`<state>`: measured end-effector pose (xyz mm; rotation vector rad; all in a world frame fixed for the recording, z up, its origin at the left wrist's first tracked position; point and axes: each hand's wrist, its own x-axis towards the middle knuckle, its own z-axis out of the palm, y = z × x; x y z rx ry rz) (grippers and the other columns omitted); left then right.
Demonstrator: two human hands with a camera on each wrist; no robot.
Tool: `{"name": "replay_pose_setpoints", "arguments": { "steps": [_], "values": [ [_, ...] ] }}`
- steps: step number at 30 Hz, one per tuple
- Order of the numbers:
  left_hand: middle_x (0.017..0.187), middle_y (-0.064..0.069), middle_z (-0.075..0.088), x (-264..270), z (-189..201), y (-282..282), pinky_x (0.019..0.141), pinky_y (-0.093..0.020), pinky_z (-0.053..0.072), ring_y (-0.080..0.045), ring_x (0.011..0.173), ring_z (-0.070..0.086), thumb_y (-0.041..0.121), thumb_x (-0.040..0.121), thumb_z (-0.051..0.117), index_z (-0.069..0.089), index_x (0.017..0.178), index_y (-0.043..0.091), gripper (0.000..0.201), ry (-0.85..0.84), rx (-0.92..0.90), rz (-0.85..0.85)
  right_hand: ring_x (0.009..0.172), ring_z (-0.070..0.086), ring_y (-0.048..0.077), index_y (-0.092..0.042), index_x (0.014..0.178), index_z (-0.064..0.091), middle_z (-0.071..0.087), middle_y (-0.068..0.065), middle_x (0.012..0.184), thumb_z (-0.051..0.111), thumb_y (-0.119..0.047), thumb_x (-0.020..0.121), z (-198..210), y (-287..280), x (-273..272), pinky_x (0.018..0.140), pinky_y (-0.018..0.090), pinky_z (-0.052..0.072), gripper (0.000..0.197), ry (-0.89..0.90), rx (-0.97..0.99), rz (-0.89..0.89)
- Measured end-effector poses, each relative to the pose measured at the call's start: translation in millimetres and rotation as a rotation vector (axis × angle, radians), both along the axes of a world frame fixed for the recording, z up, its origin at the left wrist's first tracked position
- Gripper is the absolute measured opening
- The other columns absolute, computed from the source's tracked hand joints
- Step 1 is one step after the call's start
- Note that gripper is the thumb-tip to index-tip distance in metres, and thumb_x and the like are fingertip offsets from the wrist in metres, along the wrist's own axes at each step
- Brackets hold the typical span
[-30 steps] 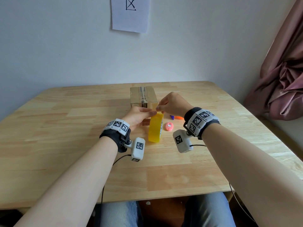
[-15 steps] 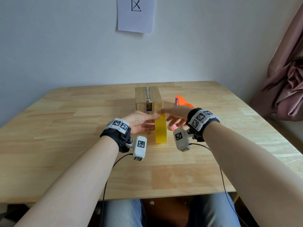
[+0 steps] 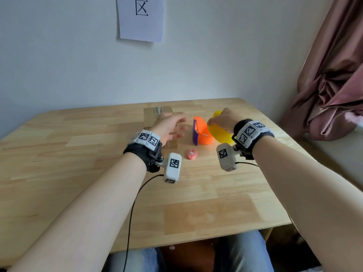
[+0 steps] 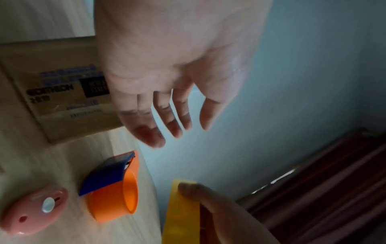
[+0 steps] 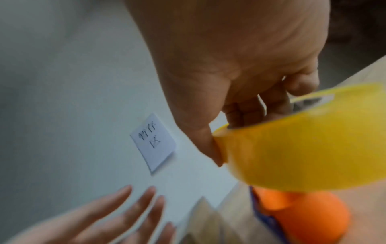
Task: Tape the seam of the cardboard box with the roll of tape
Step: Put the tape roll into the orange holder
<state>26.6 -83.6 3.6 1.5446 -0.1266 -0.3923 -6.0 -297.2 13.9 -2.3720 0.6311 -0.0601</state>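
The pale wooden bench (image 3: pixel 196 203) carries everything. Nearest the person lies a small pink oval gadget with a white button (image 3: pixel 192 154), flat on the wood between the two wrists. Beyond it stands an orange plastic tape dispenser with a blue-purple blade guard (image 3: pixel 202 133).

The right hand (image 3: pixel 223 119) is raised just right of the dispenser, its fingers (image 5: pixel 246 113) hooked through the core of the wide yellow roll of tape (image 3: pixel 220 132) and the thumb clamped on the outer face, so the roll is held clear of the bench and tilted.

The left hand (image 3: pixel 169 127) hovers over the near part of the brown cardboard box (image 3: pixel 151 117), palm down, fingers (image 4: pixel 165 118) straight, spread a little and holding nothing; blur hides whether it touches the box. The box sits on the bench left of the dispenser, with a printed label (image 4: pixel 62 92) on one face and a strip of clear tape (image 3: pixel 158 109) down its top.

Behind stands a pale wall with a white paper sheet bearing a black mark (image 3: pixel 141 18), and at the far right hangs a dusty-pink curtain (image 3: pixel 334 85).
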Motion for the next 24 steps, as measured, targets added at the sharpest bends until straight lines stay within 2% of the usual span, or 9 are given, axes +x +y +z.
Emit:
{"name": "replay_pose_setpoints", "arguments": {
  "steps": [1, 3, 6, 9, 15, 16, 18, 21, 24],
  "values": [
    [0.118, -0.009, 0.075, 3, -2, -4, 0.064, -0.031, 0.059, -0.02, 0.087, 0.073, 0.028, 0.092, 0.072, 0.069, 0.111, 0.011, 0.026, -0.022, 0.02, 0.036, 0.099, 0.062, 0.035, -0.012, 0.121, 0.056, 0.059, 0.012, 0.105, 0.077, -0.038, 0.085, -5, -10, -3, 0.074, 0.036, 0.047, 0.05, 0.053, -0.084, -0.013],
    [0.113, -0.007, 0.076, 8, -7, -10, 0.061, -0.03, 0.057, -0.019, 0.083, 0.071, 0.022, 0.093, 0.07, 0.069, 0.11, 0.012, 0.02, -0.03, 0.023, 0.097, 0.1, 0.061, 0.035, -0.009, 0.128, 0.058, 0.06, 0.012, 0.105, 0.076, -0.035, 0.085, -18, -28, -6, 0.077, 0.036, 0.049, 0.053, 0.123, -0.213, -0.023],
    [0.106, -0.006, 0.074, 15, -12, -18, 0.057, -0.028, 0.055, -0.019, 0.081, 0.068, 0.012, 0.095, 0.064, 0.069, 0.111, 0.012, 0.017, -0.076, 0.057, 0.179, 0.085, 0.062, 0.031, -0.011, 0.111, 0.063, 0.06, 0.006, 0.083, 0.075, -0.034, 0.083, -44, -42, -3, 0.072, 0.034, 0.052, 0.039, 0.2, -0.267, -0.023],
    [0.102, -0.005, 0.073, 20, -18, -21, 0.053, -0.026, 0.054, -0.017, 0.077, 0.069, 0.009, 0.095, 0.062, 0.07, 0.1, 0.016, 0.012, -0.13, 0.075, 0.206, 0.084, 0.062, 0.03, -0.013, 0.1, 0.06, 0.057, 0.004, 0.077, 0.078, -0.035, 0.081, -64, -45, 2, 0.069, 0.033, 0.051, 0.034, 0.252, -0.268, -0.021],
    [0.095, -0.001, 0.072, 29, -21, -15, 0.043, -0.021, 0.047, -0.012, 0.071, 0.07, 0.009, 0.093, 0.061, 0.07, 0.108, 0.013, 0.018, -0.249, 0.08, 0.331, 0.086, 0.067, 0.032, -0.013, 0.096, 0.062, 0.062, 0.005, 0.078, 0.081, -0.057, 0.068, -83, -43, 15, 0.085, 0.04, 0.058, 0.056, 0.265, -0.286, -0.043],
    [0.093, 0.001, 0.072, 32, -22, -11, 0.045, -0.023, 0.048, -0.012, 0.071, 0.069, 0.011, 0.092, 0.061, 0.07, 0.107, 0.015, 0.018, -0.281, 0.088, 0.369, 0.086, 0.067, 0.033, -0.014, 0.092, 0.06, 0.062, 0.005, 0.079, 0.08, -0.062, 0.068, -80, -41, 16, 0.084, 0.04, 0.058, 0.058, 0.25, -0.289, -0.039],
    [0.095, 0.002, 0.073, 38, -22, -2, 0.059, -0.029, 0.054, -0.015, 0.078, 0.071, 0.016, 0.088, 0.062, 0.071, 0.1, 0.022, 0.016, -0.341, 0.116, 0.466, 0.087, 0.067, 0.033, -0.013, 0.093, 0.061, 0.068, 0.008, 0.088, 0.074, -0.066, 0.076, -71, -34, 20, 0.079, 0.038, 0.056, 0.057, 0.171, -0.309, -0.051],
    [0.107, 0.003, 0.07, 45, -23, 17, 0.078, -0.029, 0.055, -0.017, 0.097, 0.069, 0.016, 0.089, 0.06, 0.07, 0.1, 0.024, 0.017, -0.365, 0.158, 0.612, 0.101, 0.067, 0.037, -0.009, 0.111, 0.065, 0.071, 0.014, 0.111, 0.059, -0.049, 0.092, -51, -13, 32, 0.087, 0.042, 0.056, 0.045, -0.073, -0.255, -0.071],
    [0.131, -0.003, 0.056, 51, -29, 35, 0.087, -0.033, 0.046, -0.024, 0.121, 0.052, 0.015, 0.089, 0.057, 0.066, 0.111, 0.024, 0.026, -0.315, 0.281, 0.69, 0.104, 0.067, 0.035, -0.008, 0.11, 0.072, 0.074, 0.015, 0.111, 0.055, -0.037, 0.098, -31, 24, 45, 0.086, 0.036, 0.052, 0.036, -0.225, -0.063, 0.044]
  ]
}}
